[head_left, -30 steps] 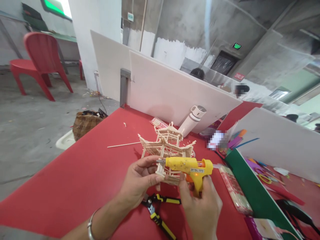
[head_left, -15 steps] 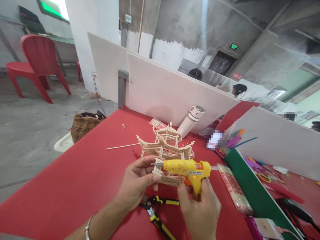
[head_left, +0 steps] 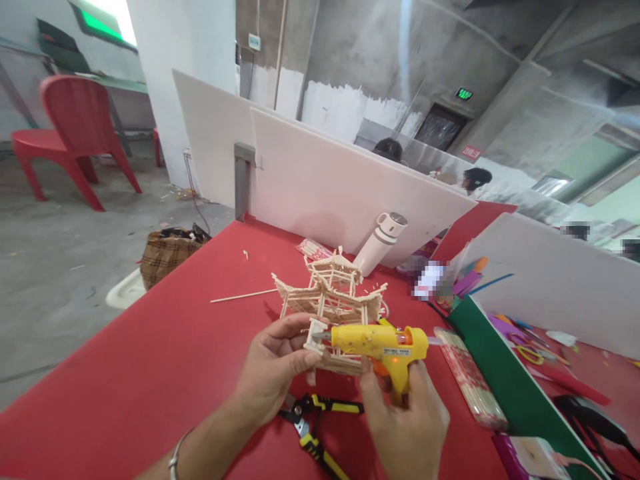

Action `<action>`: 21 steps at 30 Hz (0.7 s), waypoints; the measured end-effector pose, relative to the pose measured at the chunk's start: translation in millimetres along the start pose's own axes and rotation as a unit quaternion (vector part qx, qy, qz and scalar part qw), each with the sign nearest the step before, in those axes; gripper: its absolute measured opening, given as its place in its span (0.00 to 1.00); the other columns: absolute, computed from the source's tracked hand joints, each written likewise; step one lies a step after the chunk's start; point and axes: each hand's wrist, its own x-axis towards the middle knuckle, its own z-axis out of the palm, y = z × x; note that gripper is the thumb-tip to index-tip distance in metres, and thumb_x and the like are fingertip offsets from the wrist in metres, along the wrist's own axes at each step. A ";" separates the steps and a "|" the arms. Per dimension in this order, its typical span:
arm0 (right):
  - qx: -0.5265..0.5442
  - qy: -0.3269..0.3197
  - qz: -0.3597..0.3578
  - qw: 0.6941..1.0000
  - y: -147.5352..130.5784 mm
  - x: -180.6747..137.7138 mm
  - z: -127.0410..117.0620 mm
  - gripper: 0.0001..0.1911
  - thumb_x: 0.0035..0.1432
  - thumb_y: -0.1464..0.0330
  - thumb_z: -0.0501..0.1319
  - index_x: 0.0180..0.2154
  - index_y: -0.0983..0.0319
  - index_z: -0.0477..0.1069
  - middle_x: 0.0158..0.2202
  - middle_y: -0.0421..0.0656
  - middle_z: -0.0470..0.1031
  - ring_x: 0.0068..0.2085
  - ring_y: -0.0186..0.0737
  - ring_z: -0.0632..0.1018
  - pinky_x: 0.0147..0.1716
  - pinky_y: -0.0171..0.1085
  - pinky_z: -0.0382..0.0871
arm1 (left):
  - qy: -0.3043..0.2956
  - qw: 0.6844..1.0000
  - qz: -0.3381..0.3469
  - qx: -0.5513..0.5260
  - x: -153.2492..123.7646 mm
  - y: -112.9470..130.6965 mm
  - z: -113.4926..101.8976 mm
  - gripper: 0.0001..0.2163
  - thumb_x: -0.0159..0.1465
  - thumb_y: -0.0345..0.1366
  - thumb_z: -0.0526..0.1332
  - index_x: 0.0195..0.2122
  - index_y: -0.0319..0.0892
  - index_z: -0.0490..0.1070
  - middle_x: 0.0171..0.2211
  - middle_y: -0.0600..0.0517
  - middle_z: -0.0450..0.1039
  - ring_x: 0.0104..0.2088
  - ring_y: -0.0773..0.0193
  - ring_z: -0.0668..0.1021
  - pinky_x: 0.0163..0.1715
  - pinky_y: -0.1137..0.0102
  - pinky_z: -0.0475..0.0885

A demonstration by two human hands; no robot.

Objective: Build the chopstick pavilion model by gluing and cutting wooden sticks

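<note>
Between the thumb and fingers of my left hand is a small pale wooden piece, made of short sticks. My right hand grips a yellow hot glue gun by its handle, an orange light glowing on it. The gun's metal nozzle points left, at the wooden piece; whether it touches cannot be told. Behind both hands stands a pagoda model of thin wooden sticks, its lower part partly hidden. Pliers with black and yellow handles lie open on the red table below my hands.
A white bottle stands behind the model, before a white partition. One loose stick lies to the left. Packed sticks lie beside a green divider at right. Other people sit beyond the partition.
My right hand and the glue gun have shifted slightly right and down, drawing the nozzle back a little across the wooden piece. My left hand keeps its hold, nearly still.
</note>
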 end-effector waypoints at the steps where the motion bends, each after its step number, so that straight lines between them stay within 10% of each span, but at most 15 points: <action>1: 0.005 -0.001 0.001 1.000 -0.7 -0.3 0.2 0.15 0.61 0.55 0.63 0.32 0.58 0.67 0.20 0.34 0.69 0.19 0.34 0.71 0.22 0.34 0.65 | -0.001 1.000 -0.001 -0.001 -0.1 0.0 0.3 0.19 0.48 0.27 0.78 0.40 0.40 0.79 0.30 0.51 0.81 0.25 0.66 0.80 0.18 0.78 0.75; 21: -0.012 0.002 -0.064 0.998 4.2 0.2 1.2 0.13 0.61 0.58 0.63 0.31 0.58 0.65 0.20 0.34 0.67 0.19 0.33 0.70 0.22 0.32 0.65 | 0.005 0.999 -0.011 0.032 -1.2 -1.8 -3.1 0.19 0.47 0.28 0.78 0.40 0.39 0.79 0.30 0.50 0.80 0.27 0.66 0.80 0.18 0.78 0.75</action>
